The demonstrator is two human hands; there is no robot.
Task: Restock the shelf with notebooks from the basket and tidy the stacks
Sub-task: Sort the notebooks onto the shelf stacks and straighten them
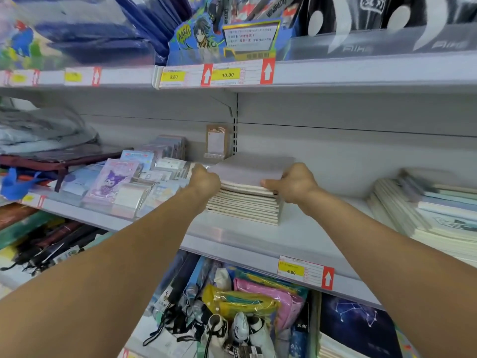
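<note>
Notebooks (247, 169), stiff and slippery, pinched at both ends by my left hand (205, 180) and right hand (293, 183) above the stack (242, 206).

Grey metal shop shelving (361, 73), yellow price tags (227, 74).

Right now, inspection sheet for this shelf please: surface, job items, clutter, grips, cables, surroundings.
Surface: grey middle shelf, bare patch right of the stack.
Job items: notebook stack, top grey bundle being set on it; leaning pile at right.
Clutter: sticker packs left of the stack.
Grips: left hand and right hand both grip the bundle's ends.
Cables: nothing seen.
Surroundings: price tag; umbrellas below.
</note>
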